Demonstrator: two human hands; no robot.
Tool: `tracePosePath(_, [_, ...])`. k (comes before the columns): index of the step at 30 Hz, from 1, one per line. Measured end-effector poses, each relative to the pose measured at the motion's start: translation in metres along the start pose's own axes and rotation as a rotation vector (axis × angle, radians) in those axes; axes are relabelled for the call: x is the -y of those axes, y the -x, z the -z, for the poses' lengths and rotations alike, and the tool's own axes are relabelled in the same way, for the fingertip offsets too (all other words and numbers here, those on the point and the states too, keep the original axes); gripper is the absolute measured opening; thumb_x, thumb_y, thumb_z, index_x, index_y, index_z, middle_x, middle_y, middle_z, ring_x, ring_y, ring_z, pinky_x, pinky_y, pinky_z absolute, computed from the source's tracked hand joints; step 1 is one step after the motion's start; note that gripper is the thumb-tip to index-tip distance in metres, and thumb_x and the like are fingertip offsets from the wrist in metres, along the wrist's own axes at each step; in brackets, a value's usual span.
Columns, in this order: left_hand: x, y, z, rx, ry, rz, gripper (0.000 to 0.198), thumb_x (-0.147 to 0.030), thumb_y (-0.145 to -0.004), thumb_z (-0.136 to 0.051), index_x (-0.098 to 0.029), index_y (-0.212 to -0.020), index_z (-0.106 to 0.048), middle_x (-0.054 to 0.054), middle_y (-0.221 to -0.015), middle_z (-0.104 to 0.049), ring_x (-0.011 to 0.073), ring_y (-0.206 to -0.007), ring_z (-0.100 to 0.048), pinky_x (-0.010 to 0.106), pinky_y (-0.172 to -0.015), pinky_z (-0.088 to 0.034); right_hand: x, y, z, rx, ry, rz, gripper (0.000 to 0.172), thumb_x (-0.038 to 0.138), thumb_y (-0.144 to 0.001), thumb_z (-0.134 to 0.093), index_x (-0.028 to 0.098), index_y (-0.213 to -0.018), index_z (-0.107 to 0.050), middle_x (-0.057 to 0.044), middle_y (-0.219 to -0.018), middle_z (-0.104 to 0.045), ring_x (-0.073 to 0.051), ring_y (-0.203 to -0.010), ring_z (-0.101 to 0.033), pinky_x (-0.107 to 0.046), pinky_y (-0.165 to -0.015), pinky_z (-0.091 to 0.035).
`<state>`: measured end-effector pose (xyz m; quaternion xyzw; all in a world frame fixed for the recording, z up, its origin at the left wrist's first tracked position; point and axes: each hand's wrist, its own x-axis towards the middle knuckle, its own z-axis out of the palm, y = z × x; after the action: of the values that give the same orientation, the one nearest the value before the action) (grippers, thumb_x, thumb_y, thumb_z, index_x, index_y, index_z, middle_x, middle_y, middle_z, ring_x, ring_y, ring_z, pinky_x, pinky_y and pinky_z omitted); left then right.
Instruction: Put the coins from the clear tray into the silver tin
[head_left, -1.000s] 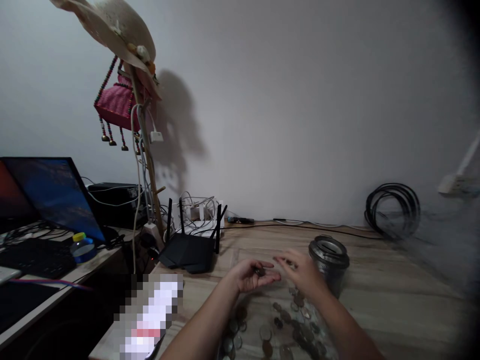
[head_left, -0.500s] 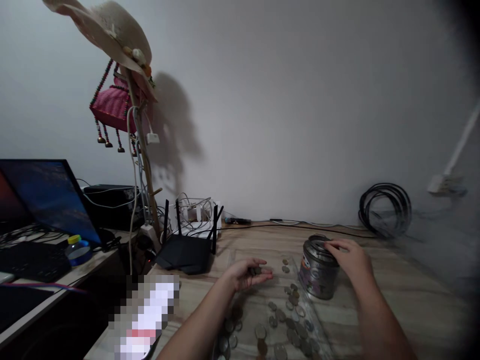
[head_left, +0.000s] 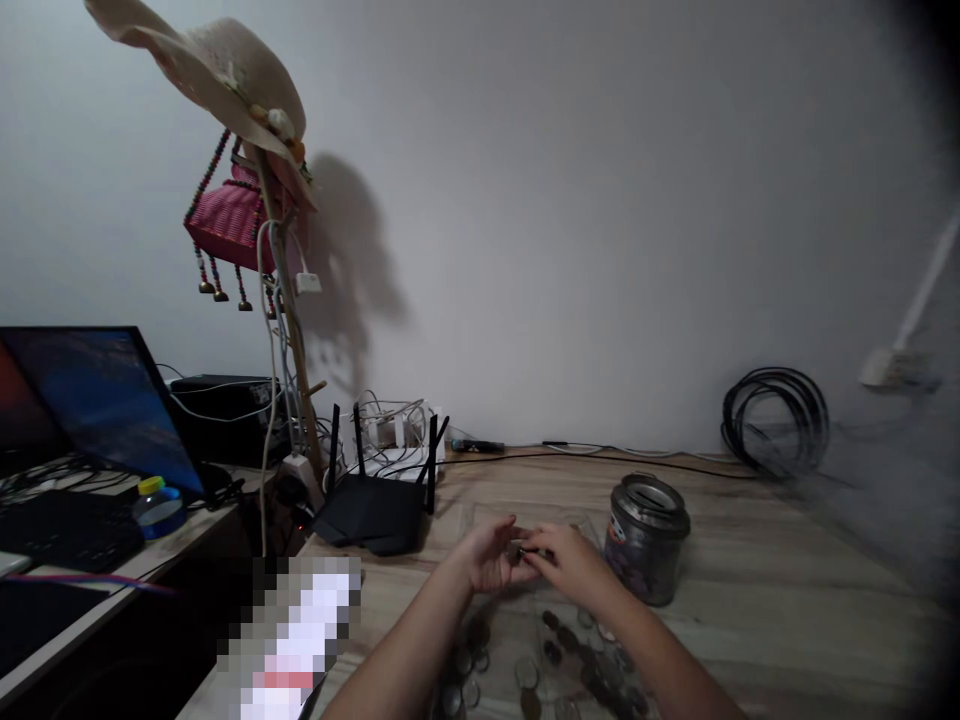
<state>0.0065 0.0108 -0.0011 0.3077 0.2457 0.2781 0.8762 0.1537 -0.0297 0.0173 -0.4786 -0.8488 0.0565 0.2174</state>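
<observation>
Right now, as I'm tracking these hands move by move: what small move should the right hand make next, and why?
Probably pinch one coin and carry it to the tin: the right hand touches the coins cupped in the left hand, and the tin stands close by.

The tin [head_left: 646,538] is glossy metal, the coins [head_left: 559,655] dull metal on a matt wood-grain counter [head_left: 787,600]; the router [head_left: 369,510] is matt black plastic.

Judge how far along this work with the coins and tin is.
Done: unclear; the lidded tin stands upright, contents hidden. In hand: the left hand cups held coins while the right hand fingers them. Remaining: many loose coins lie spread on the table.
</observation>
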Motion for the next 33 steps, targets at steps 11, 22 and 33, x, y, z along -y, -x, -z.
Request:
tracePosePath(11, [-0.003, -0.004, 0.006, -0.138, 0.094, -0.013, 0.027, -0.015, -0.067, -0.048, -0.008, -0.093, -0.049, 0.021, -0.093, -0.059, 0.0262, -0.091, -0.059, 0.028, -0.072, -0.045, -0.087, 0.040, 0.083, -0.900, 0.365, -0.438, 0.027, 0.037, -0.074, -0.045, 0.021, -0.079, -0.067, -0.007, -0.076, -0.064, -0.021, -0.071, -0.053, -0.031, -0.057, -0.037])
tracePosePath(22, [-0.004, -0.003, 0.006, -0.165, 0.093, -0.040, 0.025, -0.019, -0.070, -0.048, -0.008, -0.092, -0.047, 0.020, -0.096, -0.057, 0.0263, -0.091, -0.059, 0.027, -0.069, -0.046, -0.113, 0.039, 0.078, -0.798, 0.354, -0.493, 0.029, 0.040, -0.069, -0.048, 0.019, -0.065, -0.067, -0.007, -0.079, -0.060, -0.021, -0.072, -0.047, -0.034, -0.065, -0.038])
tracePosePath(33, [-0.004, 0.001, 0.006, -0.011, 0.086, -0.062, 0.042, -0.044, -0.076, -0.044, -0.007, -0.096, -0.050, 0.016, -0.086, -0.060, 0.0245, -0.085, -0.060, 0.032, -0.073, -0.042, -0.020, 0.011, 0.034, -0.467, 0.004, -0.068, 0.026, 0.032, -0.079, -0.042, 0.022, -0.089, -0.064, -0.005, -0.088, -0.061, -0.016, -0.077, -0.054, -0.025, -0.068, -0.040])
